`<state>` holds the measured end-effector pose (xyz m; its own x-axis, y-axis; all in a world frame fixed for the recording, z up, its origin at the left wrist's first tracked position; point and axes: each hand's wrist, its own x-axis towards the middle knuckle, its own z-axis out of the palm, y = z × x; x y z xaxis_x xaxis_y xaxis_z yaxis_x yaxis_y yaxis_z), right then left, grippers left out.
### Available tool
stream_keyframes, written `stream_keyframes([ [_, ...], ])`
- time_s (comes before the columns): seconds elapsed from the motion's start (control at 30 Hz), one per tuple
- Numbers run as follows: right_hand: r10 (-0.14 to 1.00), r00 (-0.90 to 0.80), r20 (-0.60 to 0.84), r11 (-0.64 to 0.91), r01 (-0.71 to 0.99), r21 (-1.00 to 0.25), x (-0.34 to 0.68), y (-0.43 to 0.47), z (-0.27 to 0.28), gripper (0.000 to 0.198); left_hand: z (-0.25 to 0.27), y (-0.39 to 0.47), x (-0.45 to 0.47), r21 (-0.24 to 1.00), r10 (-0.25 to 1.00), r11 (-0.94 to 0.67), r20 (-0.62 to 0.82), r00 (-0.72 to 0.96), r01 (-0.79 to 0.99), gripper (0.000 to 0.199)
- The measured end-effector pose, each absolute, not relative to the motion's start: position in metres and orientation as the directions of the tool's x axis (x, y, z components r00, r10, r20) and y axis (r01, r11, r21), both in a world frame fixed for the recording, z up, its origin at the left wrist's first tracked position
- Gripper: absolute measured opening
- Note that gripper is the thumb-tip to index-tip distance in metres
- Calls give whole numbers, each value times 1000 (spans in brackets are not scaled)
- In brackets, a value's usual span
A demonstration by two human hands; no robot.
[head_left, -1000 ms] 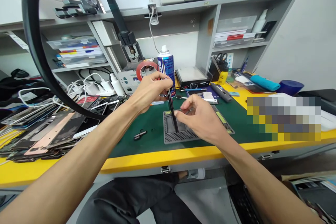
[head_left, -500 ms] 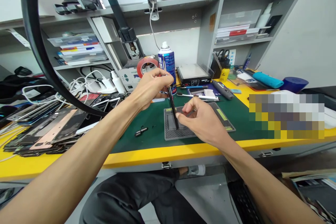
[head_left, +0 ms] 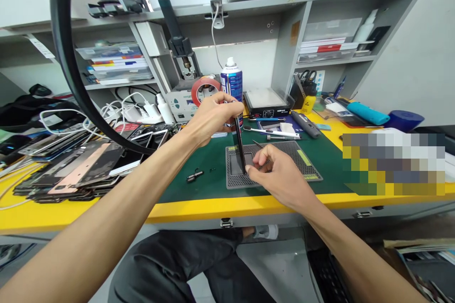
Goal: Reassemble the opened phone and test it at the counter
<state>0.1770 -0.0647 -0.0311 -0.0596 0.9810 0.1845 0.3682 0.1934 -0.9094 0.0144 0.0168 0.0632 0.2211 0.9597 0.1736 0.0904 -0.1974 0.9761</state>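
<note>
A thin black phone [head_left: 241, 151] stands on edge, seen almost side-on, above the grey perforated mat [head_left: 232, 182]. My left hand [head_left: 222, 113] is closed on its upper end. My right hand [head_left: 275, 168] is closed beside the lower end, its thumb at the phone's edge. From behind its curled fingers pokes the tip of a thin pointed tool [head_left: 258, 144]; the rest is hidden by the hand. Small dark parts [head_left: 195, 176] lie on the green work mat [head_left: 209, 191] left of the phone.
Behind my hands stand a blue spray can [head_left: 232, 80], a roll of red tape [head_left: 205, 91] and a flat heating plate [head_left: 267, 100]. A white toothbrush [head_left: 272, 131] lies behind the mat. Stacked phone parts [head_left: 78, 170] cover the left side. A black ring arm [head_left: 67, 71] curves across the upper left.
The whole view has shifted slightly, so the scene sits further right. The phone has turned a little, showing more of its flat face. Both hands keep their places on and beside it.
</note>
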Motion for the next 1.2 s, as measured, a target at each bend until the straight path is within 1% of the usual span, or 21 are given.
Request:
stream_keyframes([
  [0.13,983,-62,175,186,346,-920,178,-66,-33,27,62,19,14,976,957,-197,172,232,90,25],
  [0.3,974,-102,203,225,317,-921,178,-60,-33,22,61,22,11,980,962,-183,161,221,83,25],
  [0.47,972,-127,198,226,273,-935,177,-57,-27,24,59,25,6,985,963,-162,144,229,61,26],
  [0.6,970,-119,214,240,289,-927,177,-55,-25,24,59,25,6,988,961,-148,133,244,48,27],
  [0.83,966,-96,242,260,312,-914,178,-46,-25,25,62,23,8,990,968,-135,122,220,43,26],
  [1.2,959,-67,275,283,294,-913,174,-41,-14,28,56,26,1,984,958,-168,151,244,52,24],
])
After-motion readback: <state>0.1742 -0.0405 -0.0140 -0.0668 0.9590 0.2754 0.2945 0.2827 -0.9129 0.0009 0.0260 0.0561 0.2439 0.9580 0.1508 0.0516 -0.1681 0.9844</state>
